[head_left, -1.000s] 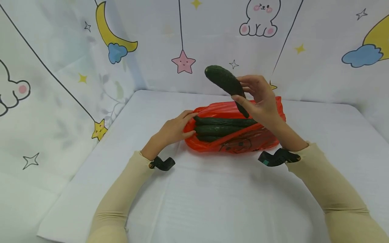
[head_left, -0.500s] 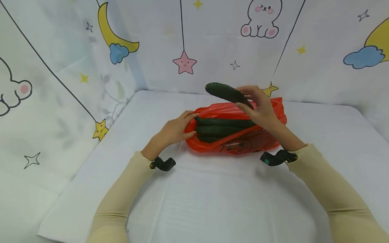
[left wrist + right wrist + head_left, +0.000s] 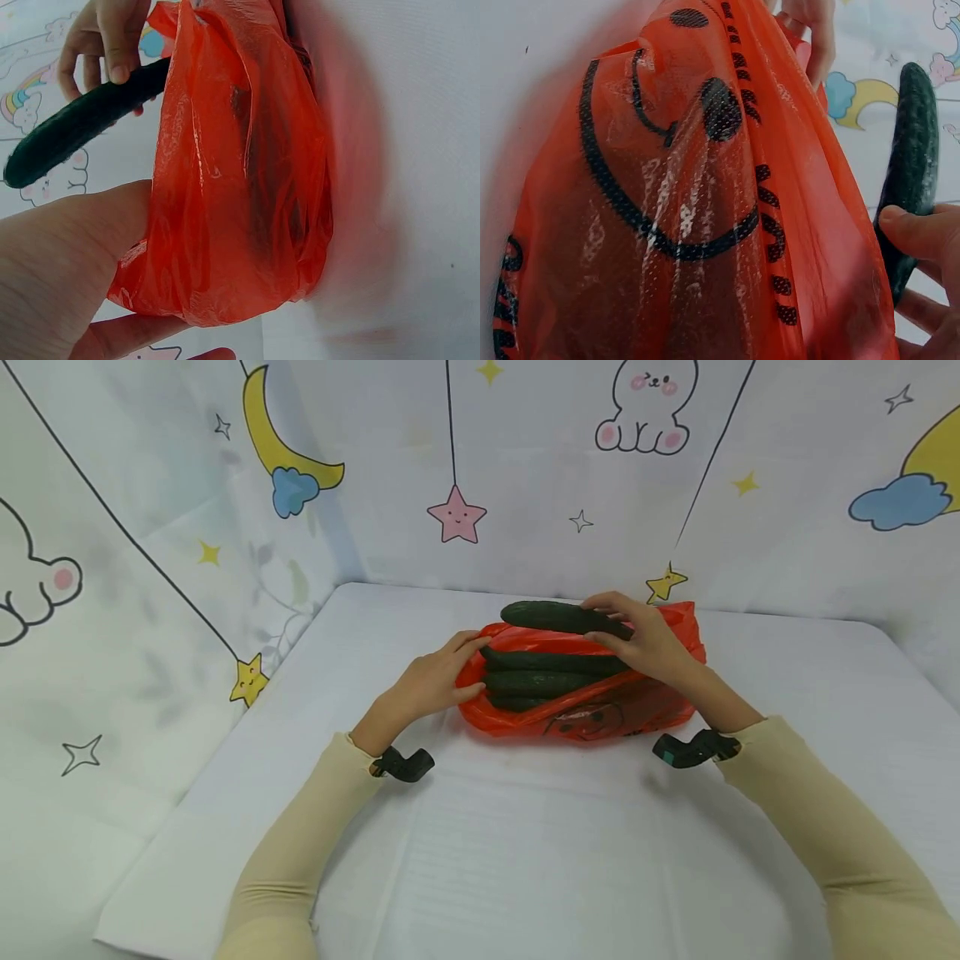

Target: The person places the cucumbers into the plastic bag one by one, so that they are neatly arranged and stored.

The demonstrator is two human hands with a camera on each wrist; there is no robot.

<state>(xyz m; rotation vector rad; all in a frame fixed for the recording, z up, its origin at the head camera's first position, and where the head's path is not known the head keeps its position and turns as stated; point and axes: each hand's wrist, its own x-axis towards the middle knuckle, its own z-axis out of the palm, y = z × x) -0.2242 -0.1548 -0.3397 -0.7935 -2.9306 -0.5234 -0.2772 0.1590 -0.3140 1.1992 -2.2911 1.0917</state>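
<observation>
My right hand (image 3: 639,639) pinches a dark green cucumber (image 3: 551,615) near its right end, thumb on the near side. The cucumber is roughly level above the back of the open red plastic bag (image 3: 570,727). Several more cucumbers (image 3: 547,682) lie side by side inside the bag. At the bag's left end my left hand (image 3: 435,681) holds the rim, with thumb and fingers spread round it. In the left wrist view the bag (image 3: 232,187) hides part of that hand and the right end of the raised cucumber (image 3: 82,124). The right wrist view shows the thumb (image 3: 915,229) against the cucumber (image 3: 915,142).
A white-covered table (image 3: 540,852) lies under the bag. Behind it hangs a white cloth backdrop (image 3: 525,452) printed with stars, moons and clouds. A black wrist device (image 3: 405,764) sits on the left wrist and another (image 3: 693,748) on the right.
My right hand has lowered the cucumber toward the bag and turned it from a steep slant to nearly level. My left hand has stayed at the bag's rim.
</observation>
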